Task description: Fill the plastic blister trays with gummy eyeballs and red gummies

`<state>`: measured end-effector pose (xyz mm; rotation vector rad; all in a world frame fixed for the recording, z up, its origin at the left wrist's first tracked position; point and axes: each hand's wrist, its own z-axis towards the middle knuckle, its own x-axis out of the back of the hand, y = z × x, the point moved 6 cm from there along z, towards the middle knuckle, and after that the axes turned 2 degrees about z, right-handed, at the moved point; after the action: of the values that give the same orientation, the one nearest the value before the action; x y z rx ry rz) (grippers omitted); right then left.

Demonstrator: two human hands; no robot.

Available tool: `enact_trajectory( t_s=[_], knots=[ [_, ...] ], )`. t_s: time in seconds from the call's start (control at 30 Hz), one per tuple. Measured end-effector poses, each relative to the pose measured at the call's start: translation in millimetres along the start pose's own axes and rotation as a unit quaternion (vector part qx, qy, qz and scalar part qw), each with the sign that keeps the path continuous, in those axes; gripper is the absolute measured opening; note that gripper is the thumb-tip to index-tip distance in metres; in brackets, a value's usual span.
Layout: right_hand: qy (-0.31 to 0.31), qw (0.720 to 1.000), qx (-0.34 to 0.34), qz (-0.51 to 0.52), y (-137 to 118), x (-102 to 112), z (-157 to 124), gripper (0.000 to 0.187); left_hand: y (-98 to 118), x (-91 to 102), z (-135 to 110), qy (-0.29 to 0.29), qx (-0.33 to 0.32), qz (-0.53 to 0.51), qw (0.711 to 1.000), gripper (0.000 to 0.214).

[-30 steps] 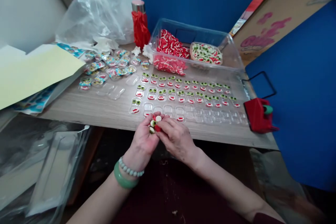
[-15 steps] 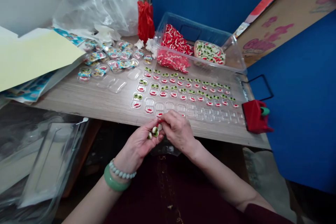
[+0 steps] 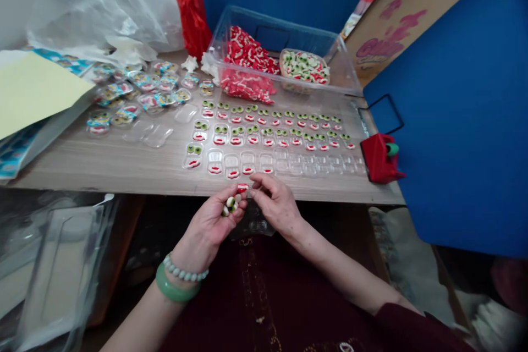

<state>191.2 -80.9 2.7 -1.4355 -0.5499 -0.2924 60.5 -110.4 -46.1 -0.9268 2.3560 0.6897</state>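
Both forearms (image 3: 338, 269) reach up from the bottom of the view and converge at the centre, the hands close together and just short of touching. The left hand (image 3: 210, 228) lies palm up and tilted, its fingers (image 3: 236, 216) curled inward in a loose cup. The right hand (image 3: 274, 203) sits above it, back upward, wrist gently bent, with its fingertips (image 3: 254, 182) drawn together and pointing toward the left hand. A dark red sleeve (image 3: 400, 330) covers the right arm above the wrist.
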Motion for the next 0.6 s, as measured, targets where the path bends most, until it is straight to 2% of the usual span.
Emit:
enact_trajectory(
  t_s=[0.07,0.13,0.23,0.33,0.43,0.5,0.6],
  knots=[
    [0.002,0.999,0.036,-0.01,-4,2,-6,0.026,-4,-0.9,2,-0.005,-0.012,0.027,1.0,0.011],
    [0.023,0.999,0.029,-0.023,0,8,-10,0.024,-9,-2.1,4,-0.006,-0.01,0.039,0.999,0.011],
    [0.034,0.998,-0.058,-0.008,17,16,-14,0.011,-20,-5.5,7,0.005,0.015,0.025,1.0,0.013],
    [0.017,0.99,-0.11,0.082,28,15,-17,0.006,-34,-13.6,11,0.005,0.032,0.016,0.999,0.015],
    [0.048,0.981,-0.112,0.15,31,18,-20,0.005,-47,-23.3,14,0.001,0.046,0.027,0.999,0.014],
    [0.046,0.979,-0.11,0.165,33,20,-17,0.008,-53,-28.5,15,0.01,0.056,0.032,0.998,0.013],
    [0.062,0.993,-0.055,0.085,34,39,1,0.013,-55,-35.4,15,0.01,0.076,0.045,0.996,0.012]
  ],
)
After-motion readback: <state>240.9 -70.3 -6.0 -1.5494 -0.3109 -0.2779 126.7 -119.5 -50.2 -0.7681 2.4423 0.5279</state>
